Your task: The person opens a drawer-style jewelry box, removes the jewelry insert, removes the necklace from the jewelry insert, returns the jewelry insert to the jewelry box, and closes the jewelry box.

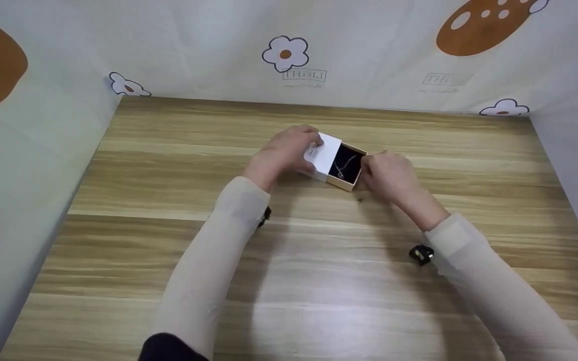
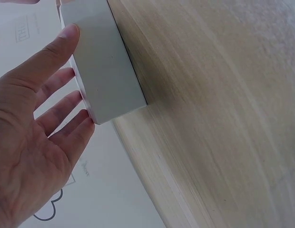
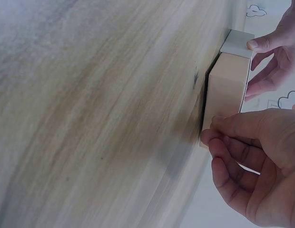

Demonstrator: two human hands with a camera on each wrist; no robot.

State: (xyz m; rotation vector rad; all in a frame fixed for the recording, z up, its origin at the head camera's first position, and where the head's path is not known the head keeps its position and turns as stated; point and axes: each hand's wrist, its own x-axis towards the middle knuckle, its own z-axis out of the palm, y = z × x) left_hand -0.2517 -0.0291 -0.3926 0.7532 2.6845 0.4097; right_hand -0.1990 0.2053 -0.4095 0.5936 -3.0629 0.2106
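On table (image 1: 319,281), my left hand (image 1: 288,149) grips white cover (image 1: 327,155), right hand (image 1: 393,175) pinches tray (image 3: 228,85), necklace (image 1: 340,174) in head view only.

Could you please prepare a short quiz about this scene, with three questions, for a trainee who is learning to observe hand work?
1. Multiple choice: What does the left hand grip?
(a) a ribbon
(b) the white box sleeve
(c) a pair of scissors

2. True or false: The tan tray is completely outside the white box sleeve.

3. Open question: What lies on the black lining inside the tan tray?

Key:
1. b
2. False; one part is out, the rest is inside.
3. A fine necklace with a small pendant.
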